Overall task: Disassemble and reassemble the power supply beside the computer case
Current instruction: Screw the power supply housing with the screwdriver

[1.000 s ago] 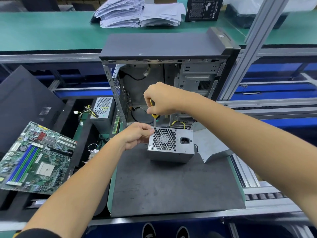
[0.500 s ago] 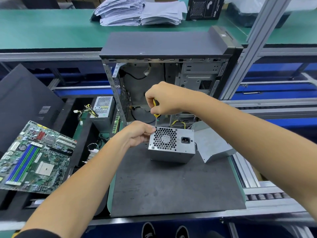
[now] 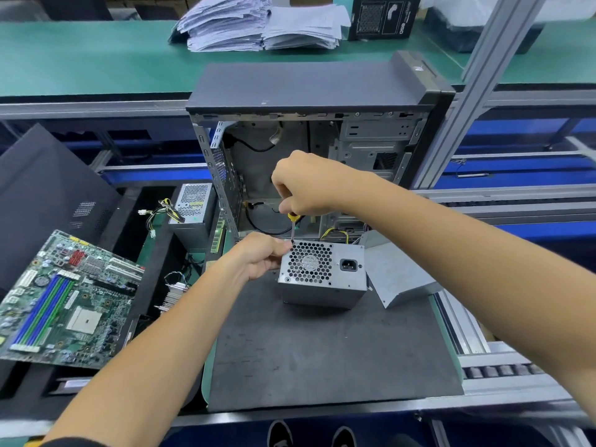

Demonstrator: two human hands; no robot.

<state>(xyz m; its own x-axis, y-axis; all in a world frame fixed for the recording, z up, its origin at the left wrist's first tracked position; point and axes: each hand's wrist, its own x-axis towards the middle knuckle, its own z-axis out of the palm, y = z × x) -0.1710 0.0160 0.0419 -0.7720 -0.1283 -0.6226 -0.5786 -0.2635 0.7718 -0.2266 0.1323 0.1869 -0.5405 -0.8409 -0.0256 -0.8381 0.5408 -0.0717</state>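
Head view: two power supplies; right hand (image 3: 309, 183) grips one screwdriver (image 3: 293, 225), left hand (image 3: 261, 254) holds nearer supply (image 3: 322, 275).

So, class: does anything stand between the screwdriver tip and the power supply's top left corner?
Nothing visible does. The screwdriver, gripped by the right hand, already reaches that corner of the power supply; the left hand holds the corner beside it.

Power supply (image 3: 322, 272) in front of me: silver-grey, black honeycomb fan grille, black socket. Behind it, computer case (image 3: 309, 88) dark grey, bare silver inside. Screwdriver (image 3: 293, 222) above its left corner: yellow handle. Mat (image 3: 322, 356) under it: dark grey, scuffed. Motherboard (image 3: 64, 301) far left of it: green, blue and green slots, red connectors.
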